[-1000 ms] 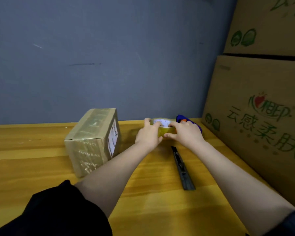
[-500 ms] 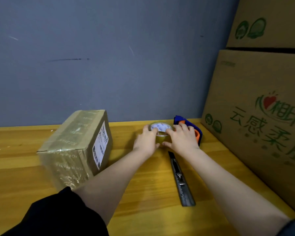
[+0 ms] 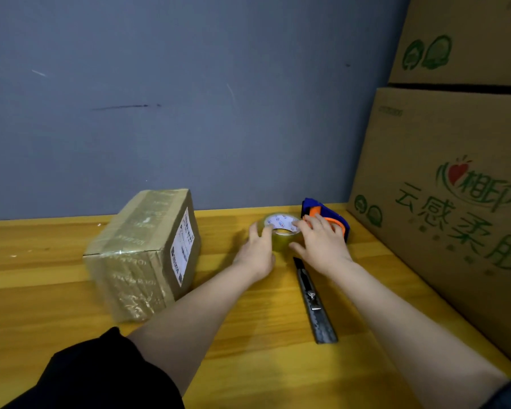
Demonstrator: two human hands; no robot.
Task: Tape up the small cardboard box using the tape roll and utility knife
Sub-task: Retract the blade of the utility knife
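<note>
While tape roll [image 3: 281, 231] sits on surface [image 3: 248, 335] right of small cardboard box [image 3: 142, 252], left hand [image 3: 257, 249] and right hand [image 3: 322, 246] cup its rim, grip seemingly loose. Roll light, stiff, slick; hold outer rim. Utility knife [image 3: 314, 302] lies untouched.

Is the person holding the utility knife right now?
No, the utility knife lies untouched on the wooden table, while the left hand and right hand both grip the tape roll.

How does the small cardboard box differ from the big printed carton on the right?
The small cardboard box is wrapped in glossy tape and carries a white label; the big printed carton shows bare cardboard with green characters and a red heart logo. The small cardboard box stands alone on the wooden table; the big printed carton has another carton stacked on it. Both are brown cardboard.
</note>
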